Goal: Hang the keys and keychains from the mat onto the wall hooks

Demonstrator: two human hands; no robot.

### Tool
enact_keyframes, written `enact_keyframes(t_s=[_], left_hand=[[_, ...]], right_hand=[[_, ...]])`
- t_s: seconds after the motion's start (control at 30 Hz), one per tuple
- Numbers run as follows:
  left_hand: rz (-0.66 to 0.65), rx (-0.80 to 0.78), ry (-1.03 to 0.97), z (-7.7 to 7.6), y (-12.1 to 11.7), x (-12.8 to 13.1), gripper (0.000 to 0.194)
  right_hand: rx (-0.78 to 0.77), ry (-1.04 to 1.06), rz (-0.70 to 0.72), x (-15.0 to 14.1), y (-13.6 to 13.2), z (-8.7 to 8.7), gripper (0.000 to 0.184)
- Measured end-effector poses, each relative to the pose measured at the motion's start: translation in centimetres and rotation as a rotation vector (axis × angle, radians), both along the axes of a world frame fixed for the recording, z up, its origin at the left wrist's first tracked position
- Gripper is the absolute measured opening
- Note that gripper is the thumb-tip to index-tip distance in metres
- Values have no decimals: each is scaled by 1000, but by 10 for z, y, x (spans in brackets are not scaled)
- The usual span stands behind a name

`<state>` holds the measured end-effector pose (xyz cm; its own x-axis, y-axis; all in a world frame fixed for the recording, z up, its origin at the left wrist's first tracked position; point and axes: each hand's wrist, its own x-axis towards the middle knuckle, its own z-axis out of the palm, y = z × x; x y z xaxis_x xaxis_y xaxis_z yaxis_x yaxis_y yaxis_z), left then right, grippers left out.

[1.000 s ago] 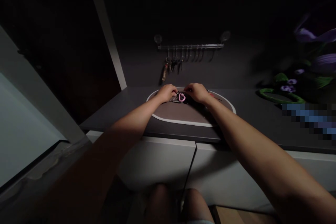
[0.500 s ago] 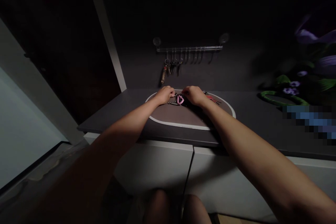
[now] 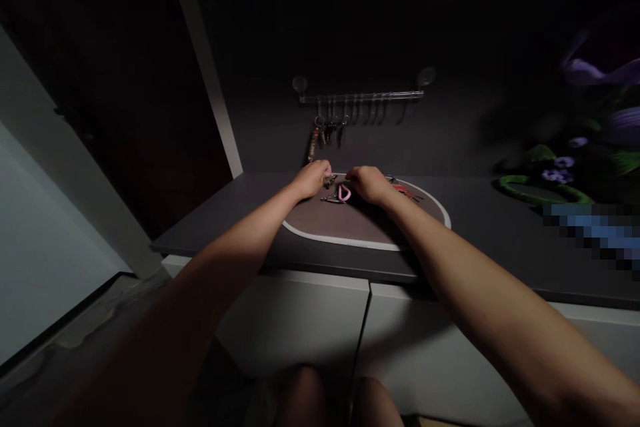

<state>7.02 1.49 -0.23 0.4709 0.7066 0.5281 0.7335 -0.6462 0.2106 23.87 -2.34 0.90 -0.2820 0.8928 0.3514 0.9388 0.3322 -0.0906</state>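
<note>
My left hand (image 3: pixel 311 179) is closed above the left part of an oval brown mat (image 3: pixel 345 225) with a white border. Small metal pieces that look like keys (image 3: pixel 330 181) show at its fingertips. Between the hands, a pink heart-shaped loop with metal pieces attached (image 3: pixel 344 193) lies on the mat. My right hand (image 3: pixel 367 183) has its fingers bent together just right of the pink loop; whatever they hold, if anything, is hidden. Thin red items with dark tips (image 3: pixel 405 191) lie partly behind my right wrist.
A clear rail (image 3: pixel 361 97) with several hooks is fixed to the dark wall. Several bunches of keys (image 3: pixel 326 129) hang at its left. Purple flowers (image 3: pixel 557 171) and a green ring-shaped thing (image 3: pixel 543 190) stand right on the dark counter (image 3: pixel 200 217).
The hands have drawn slightly apart, my left hand moving a little left. More of the metal pieces at its fingertips now shows. My right hand stays nearly in place.
</note>
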Motion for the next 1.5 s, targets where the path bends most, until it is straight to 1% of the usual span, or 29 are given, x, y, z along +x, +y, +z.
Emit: enact_keyframes(t_s=[0.13, 0.23, 0.3, 0.37, 0.47, 0.53, 0.57, 0.63, 0.73, 0.83, 0.9, 0.97, 1.03, 1.17, 1.3, 1.4, 1.5], left_hand=[[-32, 20, -69, 5, -3, 0, 15], [-63, 11, -176, 10, -6, 1, 14], [-101, -28, -271, 12, -8, 3, 14], [-149, -82, -364, 13, -9, 4, 14], [-205, -165, -481, 12, -11, 7, 13], [-227, -201, -542, 13, -12, 8, 12], [-235, -209, -567, 13, -12, 9, 11], [-245, -216, -604, 14, -12, 10, 11], [-250, -249, -650, 15, -13, 9, 11], [-245, -276, -693, 17, -12, 8, 9], [-231, -272, -718, 17, -11, 8, 9], [-219, -265, -738, 17, -10, 7, 10], [-221, -255, -750, 16, -8, 6, 11], [-253, -220, -740, 14, -5, 5, 12], [-288, -218, -710, 15, -8, 6, 12], [-316, -219, -702, 16, -13, 8, 11], [-316, -222, -715, 17, -15, 10, 10]], right_hand=[[38, 42, 24, 0, 2, -1, 29], [79, 149, 52, -1, 1, 0, 29], [82, 281, 90, -3, 0, 0, 29], [54, 459, 155, -5, 1, -1, 29], [-40, 744, 281, -9, 5, -6, 31], [-101, 868, 361, -11, 9, -10, 33], [-109, 895, 385, -11, 11, -12, 32], [-72, 880, 392, -10, 12, -13, 26], [58, 756, 321, -8, 8, -9, 17], [196, 579, 266, -6, 1, -2, 18], [262, 484, 254, -5, -3, 1, 21], [275, 438, 254, -6, -5, 2, 23], [245, 429, 257, -7, -6, 2, 25], [157, 500, 249, -9, -7, 1, 28], [102, 709, 241, -10, -2, -1, 24], [80, 843, 286, -10, 4, -4, 23], [29, 921, 338, -9, 6, -5, 22]])
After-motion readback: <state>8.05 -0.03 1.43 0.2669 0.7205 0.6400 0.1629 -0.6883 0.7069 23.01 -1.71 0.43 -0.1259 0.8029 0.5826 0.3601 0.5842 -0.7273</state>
